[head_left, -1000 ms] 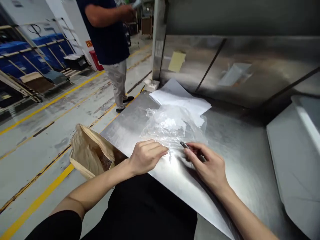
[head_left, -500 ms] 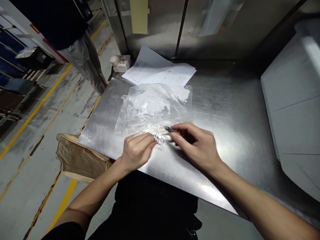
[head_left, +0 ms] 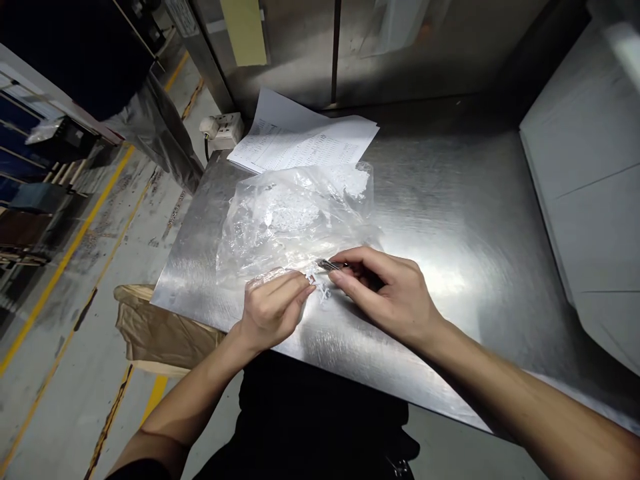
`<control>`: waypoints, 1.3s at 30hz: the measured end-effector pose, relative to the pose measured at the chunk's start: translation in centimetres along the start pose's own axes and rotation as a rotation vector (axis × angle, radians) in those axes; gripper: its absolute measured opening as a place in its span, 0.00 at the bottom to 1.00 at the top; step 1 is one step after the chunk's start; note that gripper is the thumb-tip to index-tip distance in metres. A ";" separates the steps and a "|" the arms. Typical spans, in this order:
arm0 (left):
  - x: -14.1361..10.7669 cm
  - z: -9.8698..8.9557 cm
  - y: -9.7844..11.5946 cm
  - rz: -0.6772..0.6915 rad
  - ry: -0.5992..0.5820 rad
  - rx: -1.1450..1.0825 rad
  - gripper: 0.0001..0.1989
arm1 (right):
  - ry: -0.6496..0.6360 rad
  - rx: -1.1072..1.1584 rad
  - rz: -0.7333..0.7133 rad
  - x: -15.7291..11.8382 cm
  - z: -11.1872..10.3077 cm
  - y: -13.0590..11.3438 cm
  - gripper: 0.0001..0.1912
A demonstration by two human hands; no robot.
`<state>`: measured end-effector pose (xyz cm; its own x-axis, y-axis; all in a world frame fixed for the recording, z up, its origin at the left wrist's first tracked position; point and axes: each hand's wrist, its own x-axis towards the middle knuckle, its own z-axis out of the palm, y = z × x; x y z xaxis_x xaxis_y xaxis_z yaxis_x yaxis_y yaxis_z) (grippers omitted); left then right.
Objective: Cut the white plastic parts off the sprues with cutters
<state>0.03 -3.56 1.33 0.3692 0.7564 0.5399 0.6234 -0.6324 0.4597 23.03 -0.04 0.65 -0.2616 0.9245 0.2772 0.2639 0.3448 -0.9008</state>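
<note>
Between the thumb and fingers of my left hand point(head_left: 275, 307) is a small white branched piece point(head_left: 321, 288), which looks like moulded plastic. My right hand point(head_left: 387, 287) is closed around a small shiny metal tool point(head_left: 330, 265) that looks like a nail clipper; most of it is hidden in the fingers. The tool's tip points left, close to the top of the white piece, and I cannot tell whether they touch. Just beyond both hands, a clear plastic bag point(head_left: 295, 207) with many small white pieces inside lies on the metal table point(head_left: 440, 220).
Printed papers point(head_left: 310, 137) lie behind the bag, beside a white power socket block point(head_left: 227, 130). A brown paper bag point(head_left: 165, 330) is below the table's left edge. A large grey panel point(head_left: 590, 187) stands on the right. A person in grey trousers point(head_left: 160, 130) stands at left.
The metal tool's tip has come closer to the white piece in my left hand. The whole view has shifted slightly; both hands keep their grips.
</note>
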 end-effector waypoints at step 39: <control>-0.2 0.1 -0.1 0.068 -0.005 -0.009 0.08 | -0.015 0.019 -0.001 -0.4 0.6 -0.6 0.06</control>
<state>0.02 -3.62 1.11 0.4139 0.7121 0.5671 0.5903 -0.6842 0.4283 22.46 -0.69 0.87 -0.2754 0.9218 0.2729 0.2459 0.3420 -0.9069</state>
